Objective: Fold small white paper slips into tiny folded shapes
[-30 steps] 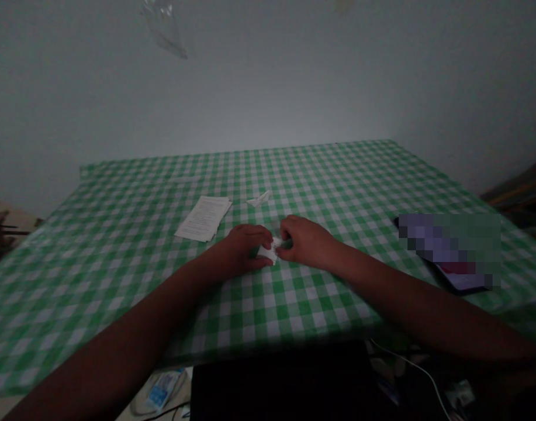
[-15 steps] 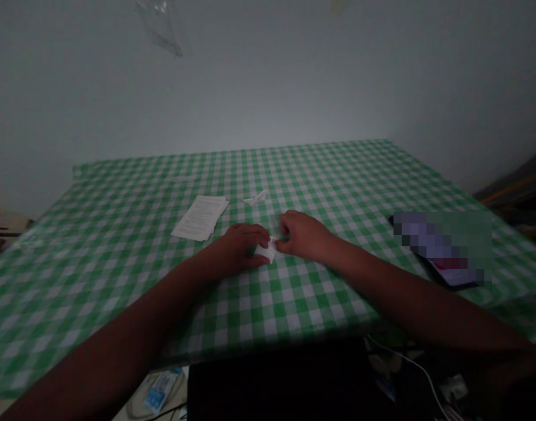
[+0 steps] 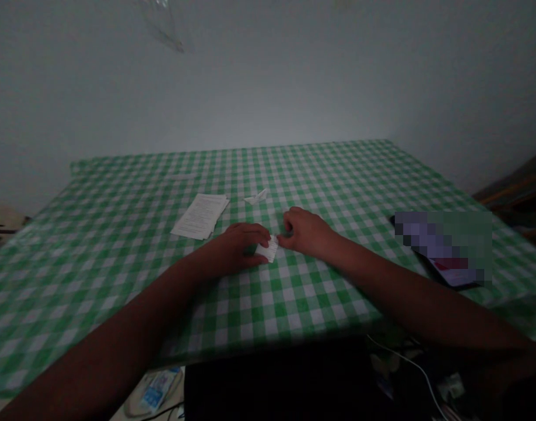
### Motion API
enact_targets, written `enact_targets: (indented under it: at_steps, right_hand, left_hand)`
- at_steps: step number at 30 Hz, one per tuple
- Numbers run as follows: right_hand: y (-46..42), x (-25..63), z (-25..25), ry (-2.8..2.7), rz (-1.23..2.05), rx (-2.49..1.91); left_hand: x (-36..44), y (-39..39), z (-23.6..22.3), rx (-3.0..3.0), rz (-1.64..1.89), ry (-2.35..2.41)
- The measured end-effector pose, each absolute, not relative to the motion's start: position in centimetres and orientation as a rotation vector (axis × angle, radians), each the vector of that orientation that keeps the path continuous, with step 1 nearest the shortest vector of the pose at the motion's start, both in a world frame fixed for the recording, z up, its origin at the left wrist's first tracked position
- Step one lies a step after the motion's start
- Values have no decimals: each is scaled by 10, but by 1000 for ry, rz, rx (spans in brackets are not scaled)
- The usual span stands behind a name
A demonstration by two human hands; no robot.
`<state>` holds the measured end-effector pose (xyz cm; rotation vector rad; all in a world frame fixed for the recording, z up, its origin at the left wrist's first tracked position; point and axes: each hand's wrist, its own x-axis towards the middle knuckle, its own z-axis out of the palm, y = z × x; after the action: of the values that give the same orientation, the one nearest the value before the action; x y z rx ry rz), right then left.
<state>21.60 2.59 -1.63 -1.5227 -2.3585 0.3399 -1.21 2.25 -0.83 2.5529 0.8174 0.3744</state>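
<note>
A small piece of folded white paper [image 3: 271, 250] with printed lines lies on the checked cloth between my hands. My left hand [image 3: 244, 245] rests around its left side, fingertips on the upper edge and thumb at the lower edge, pinning it down. My right hand [image 3: 305, 229] is closed, fingers curled in and nothing visible in them. Its thumb tip points at the paper's right edge, touching or almost touching it. Just beyond my hands is a folded white paper shape [image 3: 256, 197] with a raised flap. A stack of printed sheets [image 3: 200, 216] lies left of it.
A green-and-white checked tablecloth [image 3: 338, 175] covers the table. A phone or tablet [image 3: 443, 257], partly blurred out, lies at the right. Below the front edge are a white cable [image 3: 419, 368] and a blue-and-white packet [image 3: 159, 390]. A plain wall stands behind the table.
My right hand has shifted slightly up and away, its thumb drawing back to the paper's right edge. More of the small paper shows. My left hand stays almost still.
</note>
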Motion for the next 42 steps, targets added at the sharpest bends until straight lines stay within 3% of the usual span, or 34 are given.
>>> enact_targets:
  at_steps: [20,42]
  right_hand:
    - [2,209,-13,-2530,341,-1344]
    - [34,220,-17,-2320,318,-1581]
  left_hand:
    - [-16,23,-11,2569,404,791]
    - [-13,24,-10,2586,447,777]
